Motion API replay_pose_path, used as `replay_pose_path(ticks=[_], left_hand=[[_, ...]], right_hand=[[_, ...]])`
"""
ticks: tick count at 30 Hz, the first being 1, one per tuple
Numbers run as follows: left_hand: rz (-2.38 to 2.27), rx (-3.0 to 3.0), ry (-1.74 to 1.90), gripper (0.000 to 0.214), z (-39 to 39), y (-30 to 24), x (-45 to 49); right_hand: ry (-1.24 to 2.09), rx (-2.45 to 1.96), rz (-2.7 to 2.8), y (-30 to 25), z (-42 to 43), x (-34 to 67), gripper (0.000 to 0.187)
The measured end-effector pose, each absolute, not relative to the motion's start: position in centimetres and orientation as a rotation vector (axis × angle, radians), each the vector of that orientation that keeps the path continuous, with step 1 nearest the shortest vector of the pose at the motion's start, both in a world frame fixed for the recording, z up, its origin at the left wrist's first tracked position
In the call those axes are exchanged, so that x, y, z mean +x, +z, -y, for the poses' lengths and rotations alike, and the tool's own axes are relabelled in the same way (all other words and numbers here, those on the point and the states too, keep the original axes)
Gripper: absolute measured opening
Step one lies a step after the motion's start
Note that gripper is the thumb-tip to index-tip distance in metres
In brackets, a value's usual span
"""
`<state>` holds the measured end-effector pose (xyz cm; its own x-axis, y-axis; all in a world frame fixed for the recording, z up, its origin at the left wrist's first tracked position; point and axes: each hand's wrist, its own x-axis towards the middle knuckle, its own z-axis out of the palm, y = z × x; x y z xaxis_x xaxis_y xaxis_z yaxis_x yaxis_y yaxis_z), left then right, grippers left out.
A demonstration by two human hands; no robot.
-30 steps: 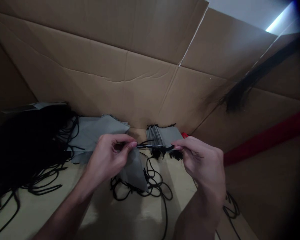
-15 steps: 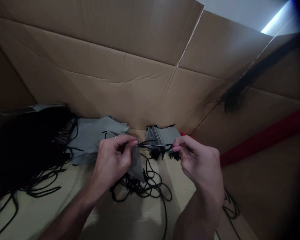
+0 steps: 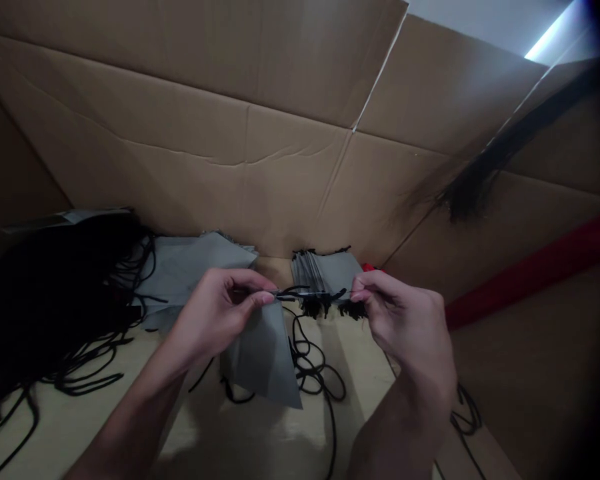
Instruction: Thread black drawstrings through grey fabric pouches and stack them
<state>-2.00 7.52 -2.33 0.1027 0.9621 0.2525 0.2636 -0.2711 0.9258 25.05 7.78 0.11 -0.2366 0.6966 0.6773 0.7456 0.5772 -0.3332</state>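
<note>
**Item:** one grey fabric piece (image 3: pixel 263 353), hanging in a tapered shape below the left hand (image 3: pixel 215 310), its top edge pinched between thumb and fingers. A thin black cord (image 3: pixel 293 292) runs from that pinch across the short gap to the right hand (image 3: pixel 405 327), whose thumb and fingertips (image 3: pixel 361 295) grip it. Both hands are closed in pinches, not touching each other.

**Directly behind the hands:** a stack of grey fabric pieces with black cord ends (image 3: pixel 325 273), just beyond the cord.

**Below the hands:** loose black cord loops (image 3: pixel 314 373) on a pale surface (image 3: pixel 100 427).

**To the left:** a pile of grey fabric pieces (image 3: pixel 195 270), beside a dark heap of black cords (image 3: pixel 55 293).

**Surroundings:** brown corrugated cardboard panels (image 3: pixel 230 173) rise behind and to the right, with a red strip (image 3: pixel 530 280) and a black cord tuft (image 3: pixel 473 193) on the right.
</note>
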Motion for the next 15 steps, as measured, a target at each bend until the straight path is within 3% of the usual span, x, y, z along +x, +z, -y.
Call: replay_pose_path(ticks=[15], left_hand=[[-1.239,1.495,1.14,0.018,-7.36,-2.64,-1.79]], right_hand=[[-0.131,-1.063,2.008,0.33,-7.36,24.04,0.028]])
